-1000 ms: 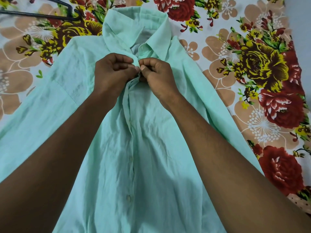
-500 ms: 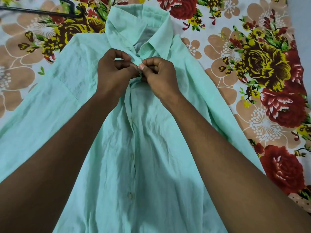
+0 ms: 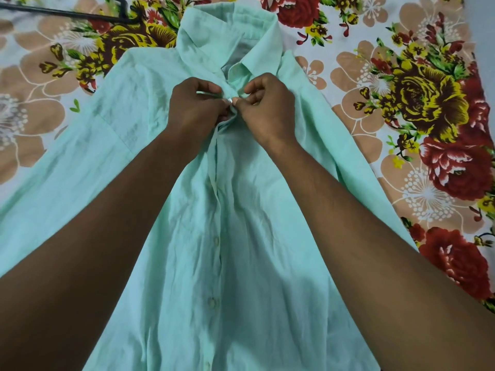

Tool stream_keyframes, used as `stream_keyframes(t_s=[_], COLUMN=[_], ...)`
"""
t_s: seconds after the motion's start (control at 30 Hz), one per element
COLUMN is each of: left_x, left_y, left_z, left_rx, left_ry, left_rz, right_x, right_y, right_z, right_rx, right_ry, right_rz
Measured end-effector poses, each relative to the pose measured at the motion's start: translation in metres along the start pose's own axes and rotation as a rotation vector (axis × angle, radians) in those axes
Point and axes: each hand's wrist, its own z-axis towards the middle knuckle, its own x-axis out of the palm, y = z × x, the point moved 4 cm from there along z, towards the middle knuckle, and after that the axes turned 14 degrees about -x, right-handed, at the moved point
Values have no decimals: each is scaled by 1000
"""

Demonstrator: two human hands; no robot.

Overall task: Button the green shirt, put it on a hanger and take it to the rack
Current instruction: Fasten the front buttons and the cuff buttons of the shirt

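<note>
Nearest the camera, two bare forearms reach in from 7 and 5 o'clock and converge toward the centre. Between them the mint green shirt (image 3: 257, 236) lies flat, front up, on a floral bedsheet (image 3: 401, 108), its hem toward 6 o'clock and its collar (image 3: 227, 30) toward 12. Down the placket, three pale buttons (image 3: 212, 302) sit fastened in a line below the hands.

Just above centre, the left hand (image 3: 195, 113) and right hand (image 3: 267, 108) meet at the top of the placket, right under the collar. Both are curled, each pinching the shirt's front edges between thumb and fingertips, with the thumbs touching at a small pale spot; whether that is a button or a nail cannot be told.

The sleeves spread out toward 8 and 4 o'clock. Farther off, at 11 o'clock, a black hanger (image 3: 67, 13) lies on the bedsheet, just beyond the shirt's shoulder and apart from it.
</note>
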Motion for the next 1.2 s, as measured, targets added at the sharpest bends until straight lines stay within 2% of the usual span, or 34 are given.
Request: stream_keyframes(t_s=[0.2,0.27,0.4,0.6,0.83,0.9,1.03,1.2], left_x=[-32,-61,-115,-228,-318,-328,-319,-303], left_y=[1,6,30,92,189,223,272,304], left_z=[-34,-63,-110,-198,-304,-331,-369,-391], left_rx=[273,361,391,372,291,222,127,65], left_ry=[-236,-314,-411,-590,-820,-869,-837,-824], left_rz=[202,251,269,349,535,593,564,565], right_x=[1,13,35,96,124,128,124,115], right_y=[41,66,102,168,204,200,191,183], right_z=[-34,-62,-117,-236,-352,-385,-439,-470], right_rx=[-393,-551,-694,-786,-866,-848,-838,-759], right_ry=[11,48,157,401,558,587,617,637], right_rz=[-274,-260,-171,3,94,113,102,50])
